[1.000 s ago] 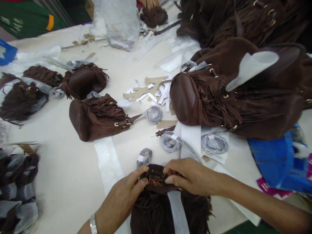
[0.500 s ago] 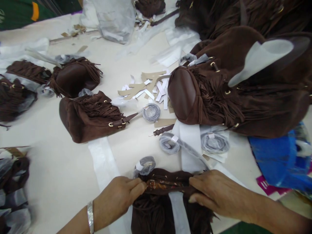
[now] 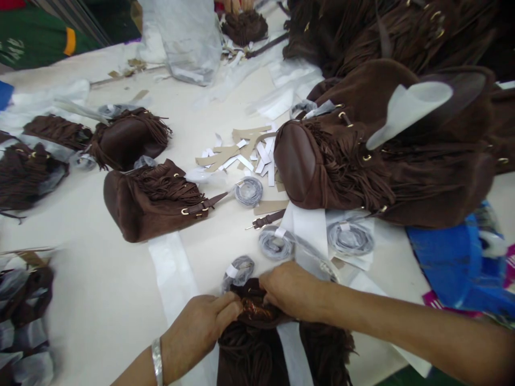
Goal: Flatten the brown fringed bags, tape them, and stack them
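A dark brown fringed bag [image 3: 257, 354] lies in front of me at the bottom centre, its mouth showing a patterned lining [image 3: 257, 310]. A pale strip [image 3: 295, 351] runs down its front. My left hand [image 3: 205, 321], with a silver bangle at the wrist, pinches the left edge of the mouth. Reaching across from the right, my right hand [image 3: 293, 289] is closed at the back rim; its fingertips are partly hidden, and whether they grip the rim cannot be made out. A plastic-wrapped coil [image 3: 239, 272] rests just behind the bag.
Brown fringed bags [image 3: 156, 201] lie at left, with a larger pile [image 3: 378, 155] at right. Wrapped strap coils [image 3: 248, 191], paper strips [image 3: 237, 153] and a buckled strap [image 3: 265, 220] occupy the middle. Blue plastic [image 3: 454, 262] sits at right. Another person's hand [image 3: 237, 5] shows at the far edge.
My right hand has moved left from the right edge of the bag's mouth to its back rim. My left hand keeps its hold. The view has shifted slightly.
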The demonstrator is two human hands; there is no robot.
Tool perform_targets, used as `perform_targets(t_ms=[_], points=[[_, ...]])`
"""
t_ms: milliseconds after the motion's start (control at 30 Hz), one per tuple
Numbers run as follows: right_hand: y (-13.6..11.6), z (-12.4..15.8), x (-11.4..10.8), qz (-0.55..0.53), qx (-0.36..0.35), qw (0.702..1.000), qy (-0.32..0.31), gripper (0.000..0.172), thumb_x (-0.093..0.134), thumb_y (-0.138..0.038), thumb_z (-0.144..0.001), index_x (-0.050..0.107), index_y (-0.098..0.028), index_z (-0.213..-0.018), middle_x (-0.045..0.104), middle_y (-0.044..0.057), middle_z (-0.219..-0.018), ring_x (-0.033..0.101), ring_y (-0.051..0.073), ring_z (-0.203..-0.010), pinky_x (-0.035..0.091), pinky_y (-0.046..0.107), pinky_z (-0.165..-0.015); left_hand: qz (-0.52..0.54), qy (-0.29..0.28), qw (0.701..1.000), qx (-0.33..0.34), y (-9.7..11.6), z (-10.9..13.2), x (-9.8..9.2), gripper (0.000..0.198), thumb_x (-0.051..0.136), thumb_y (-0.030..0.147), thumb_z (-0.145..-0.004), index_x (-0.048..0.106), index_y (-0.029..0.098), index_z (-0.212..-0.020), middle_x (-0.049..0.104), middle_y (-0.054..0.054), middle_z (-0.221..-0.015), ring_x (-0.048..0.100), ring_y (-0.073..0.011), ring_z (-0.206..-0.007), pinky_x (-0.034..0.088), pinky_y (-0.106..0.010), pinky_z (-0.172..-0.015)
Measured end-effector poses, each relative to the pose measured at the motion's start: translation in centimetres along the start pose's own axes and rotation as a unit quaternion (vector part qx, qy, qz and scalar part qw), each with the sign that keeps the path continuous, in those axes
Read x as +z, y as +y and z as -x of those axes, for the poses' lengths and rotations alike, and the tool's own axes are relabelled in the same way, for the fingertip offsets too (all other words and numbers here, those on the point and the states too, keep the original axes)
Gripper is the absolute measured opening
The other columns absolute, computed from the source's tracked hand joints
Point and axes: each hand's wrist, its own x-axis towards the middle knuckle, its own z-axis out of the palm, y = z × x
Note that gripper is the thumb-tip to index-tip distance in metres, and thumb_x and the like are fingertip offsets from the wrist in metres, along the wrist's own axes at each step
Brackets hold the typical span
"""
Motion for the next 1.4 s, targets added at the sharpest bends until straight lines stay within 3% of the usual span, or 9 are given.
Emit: perform_targets(t_ms=[233, 400, 600, 867, 967, 1033, 1167, 1267, 1400], points=[[-0.4, -1.5, 0.4, 0.017, -0.015, 1.0, -0.004, 0.016, 0.056, -0.024, -0.083, 0.065, -0.014, -0.092, 0.073, 0.012, -0.081, 0.069, 0.025, -0.071, 0.043, 0.028, -0.058, -0.031, 0.001, 1.0, -0.002, -0.1, 0.2, -0.1, 0.022, 0.034, 0.009, -0.098, 0.047, 0.022, -0.11, 0.065, -0.003, -0.105, 0.064, -0.016, -0.072, 0.052, -0.027, -0.063], [1.4, -0.8, -0.3, -0.024, -0.065, 0.997, -0.02, 0.016, 0.057, -0.029, -0.085, 0.065, -0.017, -0.091, 0.072, 0.008, -0.081, 0.066, 0.021, -0.073, 0.038, 0.027, -0.061, -0.06, -0.027, 0.998, -0.019, -0.4, 0.7, -0.3, 0.029, 0.037, 0.003, -0.092, 0.047, 0.023, -0.109, 0.065, -0.002, -0.098, 0.062, -0.017, -0.067, 0.051, -0.029, -0.061], [3.0, -0.1, -1.0, -0.03, -0.174, 0.984, -0.026, 0.014, 0.056, -0.029, -0.09, 0.063, -0.019, -0.096, 0.068, 0.003, -0.074, 0.06, 0.016, -0.067, 0.029, 0.027, -0.057, -0.071, -0.061, 0.995, -0.04, -0.6, 1.0, -1.0, 0.039, 0.037, -0.004, -0.085, 0.047, 0.025, -0.109, 0.064, 0.001, -0.094, 0.061, -0.019, -0.065, 0.05, -0.031, -0.057], [3.6, 0.1, -0.6, 0.01, -0.207, 0.978, -0.019, 0.014, 0.053, -0.021, -0.091, 0.062, -0.022, -0.102, 0.067, -0.001, -0.069, 0.058, 0.014, -0.062, 0.025, 0.026, -0.053, -0.056, -0.095, 0.992, -0.064, -0.4, 1.0, -1.1, 0.043, 0.034, -0.008, -0.08, 0.049, 0.024, -0.104, 0.065, -0.001, -0.093, 0.064, -0.0188, -0.068, 0.05, -0.03, -0.061], [3.5, 0.4, -1.3, -0.023, -0.17, 0.985, -0.022, 0.013, 0.054, -0.025, -0.092, 0.062, -0.021, -0.101, 0.069, 0.0, -0.074, 0.06, 0.014, -0.066, 0.029, 0.024, -0.056, -0.049, -0.105, 0.989, -0.097, -0.2, 0.6, -1.0, 0.037, 0.037, -0.006, -0.082, 0.049, 0.022, -0.104, 0.065, -0.002, -0.096, 0.065, -0.0176, -0.068, 0.05, -0.028, -0.061], [3.1, 1.8, -2.2, -0.083, -0.107, 0.991, -0.004, 0.015, 0.053, -0.026, -0.093, 0.062, -0.021, -0.104, 0.07, 0.001, -0.08, 0.062, 0.014, -0.071, 0.034, 0.023, -0.06, -0.036, -0.098, 0.989, -0.106, 0.2, 0.3, -1.2, 0.032, 0.039, -0.001, -0.086, 0.049, 0.022, -0.106, 0.065, -0.003, -0.097, 0.066, -0.0178, -0.071, 0.051, -0.028, -0.063], [1.6, 6.9, -2.6, -0.206, 0.027, 0.972, 0.111, 0.024, 0.042, -0.031, -0.1, 0.057, -0.022, -0.115, 0.07, 0.001, -0.09, 0.064, 0.015, -0.08, 0.041, 0.024, -0.068, 0.02, -0.055, 0.994, -0.088, 1.0, -0.5, -1.7, 0.017, 0.041, 0.021, -0.098, 0.047, 0.025, -0.114, 0.064, -0.003, -0.103, 0.066, -0.0198, -0.084, 0.053, -0.032, -0.074], [0.6, 10.0, 0.1, -0.197, 0.103, 0.954, 0.199, 0.03, 0.035, -0.039, -0.102, 0.059, -0.021, -0.11, 0.068, 0.004, -0.092, 0.062, 0.016, -0.083, 0.041, 0.027, -0.072, 0.031, -0.051, 0.991, -0.119, 1.2, -1.2, -1.8, 0.015, 0.04, 0.032, -0.1, 0.05, 0.024, -0.109, 0.064, -0.002, -0.103, 0.067, -0.0193, -0.081, 0.053, -0.031, -0.071], [0.5, 9.9, 5.1, -0.064, 0.145, 0.945, 0.287, 0.036, 0.034, -0.042, -0.103, 0.062, -0.019, -0.099, 0.067, 0.006, -0.087, 0.059, 0.018, -0.081, 0.036, 0.031, -0.075, -0.014, -0.046, 0.988, -0.146, 1.0, -1.7, -1.5, 0.022, 0.036, 0.037, -0.101, 0.052, 0.022, -0.098, 0.064, -0.002, -0.094, 0.066, -0.02, -0.072, 0.051, -0.031, -0.063]])
